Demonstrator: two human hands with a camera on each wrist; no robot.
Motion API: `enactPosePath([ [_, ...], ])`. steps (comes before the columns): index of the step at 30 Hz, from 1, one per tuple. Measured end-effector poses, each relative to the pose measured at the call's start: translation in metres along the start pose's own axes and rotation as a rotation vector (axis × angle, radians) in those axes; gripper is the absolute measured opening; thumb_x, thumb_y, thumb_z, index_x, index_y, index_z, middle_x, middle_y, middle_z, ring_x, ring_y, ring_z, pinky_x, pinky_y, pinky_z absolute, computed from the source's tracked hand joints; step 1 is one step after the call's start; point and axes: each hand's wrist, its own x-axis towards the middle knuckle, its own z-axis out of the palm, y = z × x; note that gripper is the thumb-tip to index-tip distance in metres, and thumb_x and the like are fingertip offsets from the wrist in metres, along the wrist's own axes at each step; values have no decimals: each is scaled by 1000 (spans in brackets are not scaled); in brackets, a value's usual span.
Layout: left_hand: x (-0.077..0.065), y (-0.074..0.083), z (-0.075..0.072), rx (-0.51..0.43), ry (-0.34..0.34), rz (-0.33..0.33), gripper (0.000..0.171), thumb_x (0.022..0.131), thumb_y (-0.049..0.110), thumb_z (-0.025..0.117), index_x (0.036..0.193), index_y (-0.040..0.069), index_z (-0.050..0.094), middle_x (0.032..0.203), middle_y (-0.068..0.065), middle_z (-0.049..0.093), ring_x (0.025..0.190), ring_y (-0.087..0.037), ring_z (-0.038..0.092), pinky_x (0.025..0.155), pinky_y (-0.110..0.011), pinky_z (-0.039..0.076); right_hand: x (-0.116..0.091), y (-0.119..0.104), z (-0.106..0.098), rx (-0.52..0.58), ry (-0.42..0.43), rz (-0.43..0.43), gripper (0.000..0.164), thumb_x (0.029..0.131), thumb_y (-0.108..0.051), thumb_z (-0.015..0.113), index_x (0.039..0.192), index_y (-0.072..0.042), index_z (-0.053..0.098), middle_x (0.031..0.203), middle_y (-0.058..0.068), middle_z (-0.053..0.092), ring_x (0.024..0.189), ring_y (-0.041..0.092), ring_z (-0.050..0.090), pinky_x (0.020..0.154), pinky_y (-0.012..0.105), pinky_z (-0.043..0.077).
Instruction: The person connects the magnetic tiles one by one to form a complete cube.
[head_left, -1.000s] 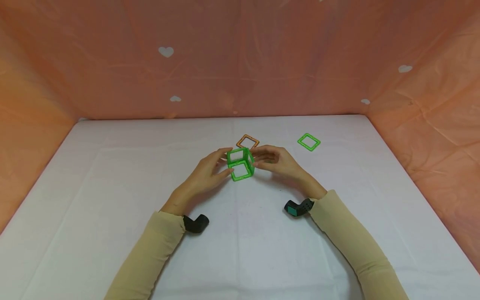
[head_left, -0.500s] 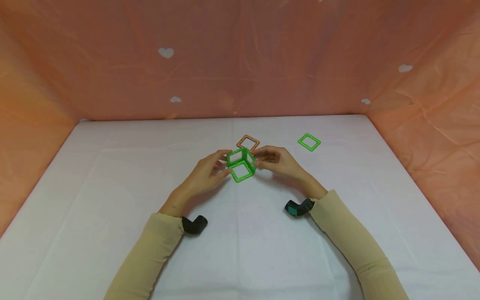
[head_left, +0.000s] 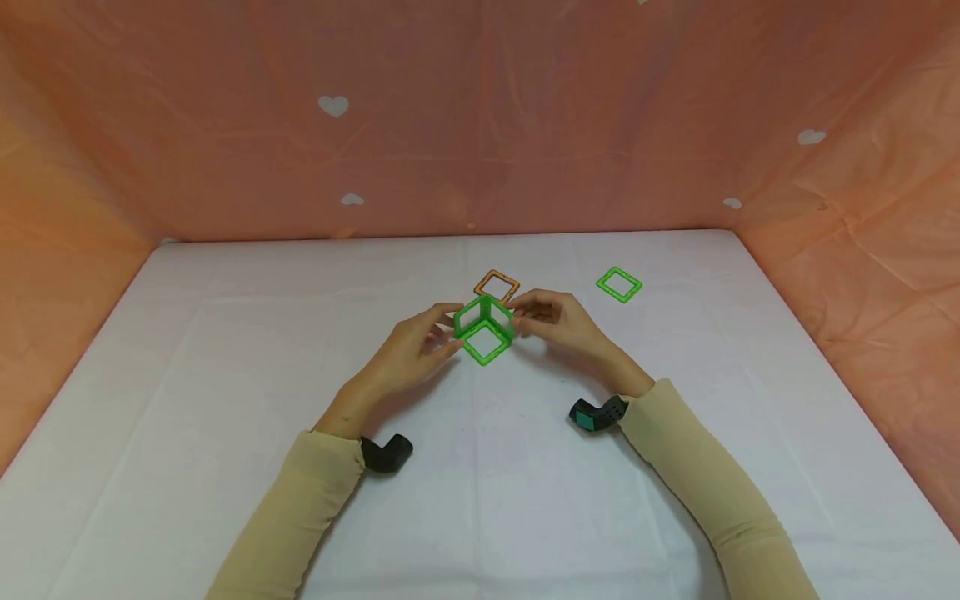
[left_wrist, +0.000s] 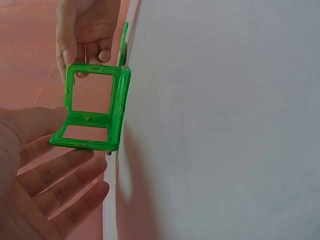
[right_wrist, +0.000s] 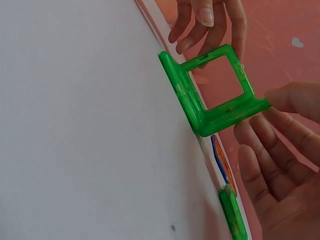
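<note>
Three green square magnetic tiles (head_left: 486, 315) are joined into an open corner, two upright and one flat at the bottom. They are held above the table in the head view, the inner corner facing me. My left hand (head_left: 415, 344) pinches the left upright tile between thumb and index finger, the other fingers spread out straight in the left wrist view. From the other side, my right hand (head_left: 562, 323) grips the right upright tile at its edge by the thumb and fingertips, as the right wrist view shows.
Just behind the held tiles, an orange square tile (head_left: 483, 280) lies flat on the white tabletop (head_left: 480, 500). Another green square tile (head_left: 628, 276) lies farther right, towards the back. Orange cloth (head_left: 480, 125) with white hearts hangs behind the table and at both sides.
The joined green tiles have turned slightly, their front corner swinging to the right, so the right upright tile shows wider. My left hand has shifted slightly towards me; the loose tiles stay put.
</note>
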Motion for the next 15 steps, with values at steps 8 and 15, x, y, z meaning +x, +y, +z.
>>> enactPosePath([
  [8, -1, 1, -1, -1, -15, -13, 45, 89, 8, 65, 131, 0, 49, 105, -19, 66, 94, -32, 65, 85, -44, 52, 1, 0, 0, -7, -11, 1, 26, 90, 5, 58, 115, 13, 59, 99, 32, 63, 79, 10, 64, 73, 24, 52],
  [15, -2, 2, -2, -5, -31, -54, 44, 91, 11, 65, 131, 3, 50, 103, -16, 68, 95, -30, 66, 87, -43, 52, 1, 0, -2, -12, -15, 3, 25, 91, 3, 58, 114, 12, 61, 100, 30, 64, 78, 11, 65, 71, 25, 52],
])
